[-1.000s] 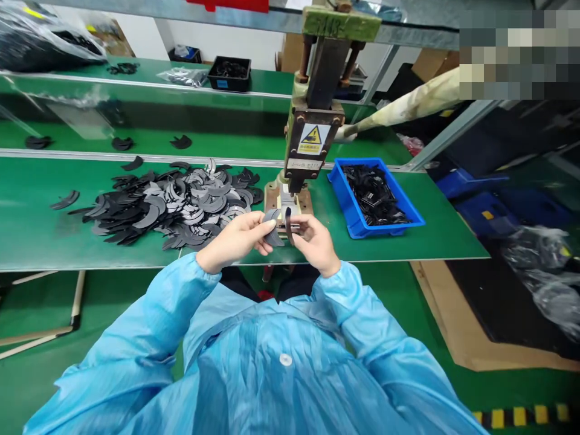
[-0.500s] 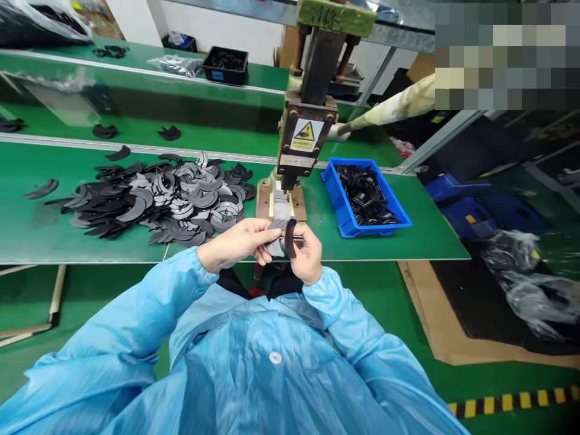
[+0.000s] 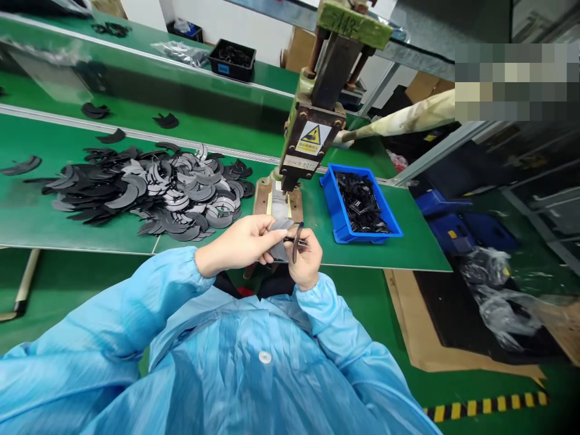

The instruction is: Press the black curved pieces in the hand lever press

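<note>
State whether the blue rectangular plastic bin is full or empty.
Not empty: many small black pieces lie inside the blue rectangular plastic bin, hiding its floor. How deep they lie, I cannot tell.

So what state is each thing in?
Left hand: closed on grey curved piece
Right hand: closed on dark curved strip
Grey and black crescent pieces: loosely heaped
Rectangular blue plastic bin: lidless, holding black parts
Rectangular black box: lidless, holding parts
Greenish metal press: whether raised, unclear

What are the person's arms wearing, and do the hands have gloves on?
The left sleeve and right sleeve are bright light blue, loose, wrinkly and a bit shiny, narrowing into snug cuffs. The left hand and right hand are bare, without gloves.
</note>
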`<state>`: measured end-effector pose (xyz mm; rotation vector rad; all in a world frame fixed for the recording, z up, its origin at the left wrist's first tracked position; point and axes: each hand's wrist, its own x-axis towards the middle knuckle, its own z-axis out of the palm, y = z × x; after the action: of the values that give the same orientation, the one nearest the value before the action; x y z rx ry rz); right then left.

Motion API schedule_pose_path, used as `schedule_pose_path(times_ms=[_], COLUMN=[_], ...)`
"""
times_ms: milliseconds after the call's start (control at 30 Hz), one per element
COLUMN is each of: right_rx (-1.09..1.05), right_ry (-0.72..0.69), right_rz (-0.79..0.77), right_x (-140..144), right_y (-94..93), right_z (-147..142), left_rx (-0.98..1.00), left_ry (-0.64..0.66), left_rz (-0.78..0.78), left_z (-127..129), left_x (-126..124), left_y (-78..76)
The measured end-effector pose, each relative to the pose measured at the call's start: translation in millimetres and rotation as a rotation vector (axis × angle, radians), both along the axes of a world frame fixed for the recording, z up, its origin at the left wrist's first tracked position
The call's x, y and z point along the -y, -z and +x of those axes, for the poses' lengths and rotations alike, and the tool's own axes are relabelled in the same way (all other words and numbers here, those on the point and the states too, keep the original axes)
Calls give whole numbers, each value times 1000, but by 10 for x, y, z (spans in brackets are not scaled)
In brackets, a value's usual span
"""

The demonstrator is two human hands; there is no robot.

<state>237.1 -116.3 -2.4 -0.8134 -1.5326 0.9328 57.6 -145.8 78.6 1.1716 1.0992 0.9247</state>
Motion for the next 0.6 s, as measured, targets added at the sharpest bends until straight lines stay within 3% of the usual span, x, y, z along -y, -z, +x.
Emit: schedule_pose_path(times_ms=[267, 467, 600], right_rx=[12, 66, 161], right_ry=[6, 20, -27], right_rz=[32, 72, 119], right_x=[67, 108, 76], right_y=[16, 150, 129], right_z=[-8, 37, 144], left_rx=[28, 106, 93], left_ry=[-12, 98, 133], left_rz=[-10, -134, -164], left_z=[5, -18, -84], left_x=[50, -32, -116], left_y=[25, 97, 170])
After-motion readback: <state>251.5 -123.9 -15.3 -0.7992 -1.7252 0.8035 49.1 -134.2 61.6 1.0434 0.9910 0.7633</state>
